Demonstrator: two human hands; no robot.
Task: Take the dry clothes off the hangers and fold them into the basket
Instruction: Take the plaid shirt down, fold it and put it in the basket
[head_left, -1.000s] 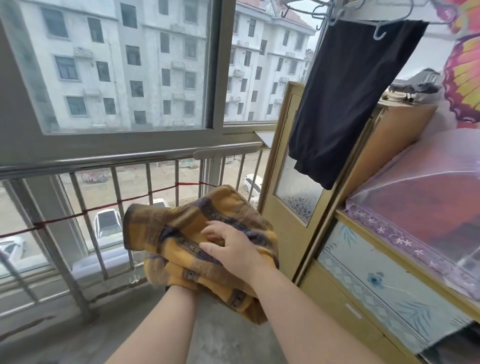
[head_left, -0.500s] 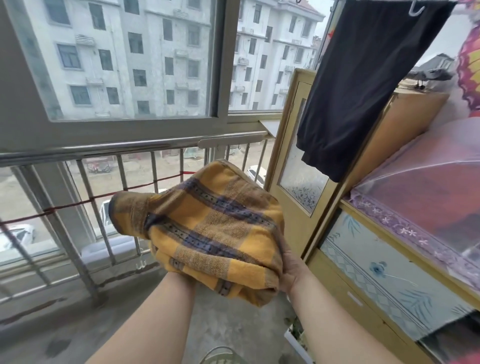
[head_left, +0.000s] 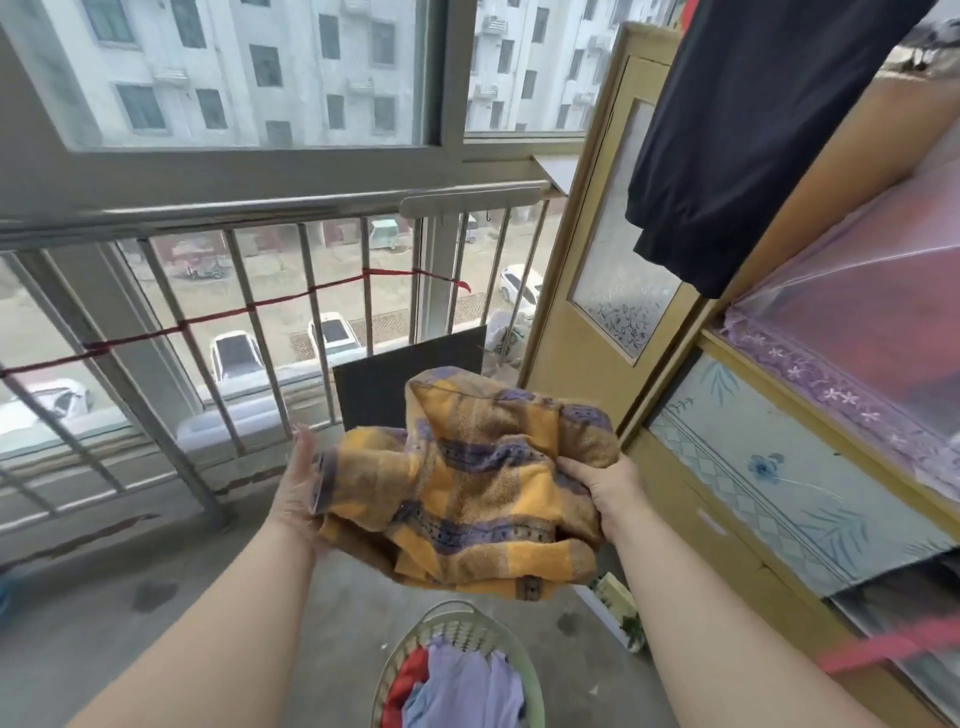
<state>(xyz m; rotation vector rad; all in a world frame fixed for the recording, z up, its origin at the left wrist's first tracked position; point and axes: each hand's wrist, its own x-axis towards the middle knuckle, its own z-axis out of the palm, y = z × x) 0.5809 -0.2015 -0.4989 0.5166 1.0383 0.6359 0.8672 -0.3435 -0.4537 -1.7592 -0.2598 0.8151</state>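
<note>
A folded yellow checked cloth (head_left: 467, 478) with purple stripes sits bunched between both my hands at mid-frame. My left hand (head_left: 296, 488) supports its left end with a flat palm and straight fingers. My right hand (head_left: 605, 493) grips its right side. Directly below, at the bottom edge, stands a pale green basket (head_left: 415, 634) with red and lavender clothes (head_left: 467, 686) inside. A dark navy garment (head_left: 737, 130) hangs at the upper right; its hanger is out of frame.
A metal railing (head_left: 218, 218) and window run along the left and far side. A yellow door (head_left: 608, 234) and a wooden cabinet (head_left: 779, 467) with a plastic cover (head_left: 857, 322) close off the right. A dark board (head_left: 384, 384) leans against the railing. The concrete floor (head_left: 130, 613) lies below.
The view has tilted down, bringing the basket into sight. The cloth bundle has dropped lower and shifted right, and my right hand now grips its right side.
</note>
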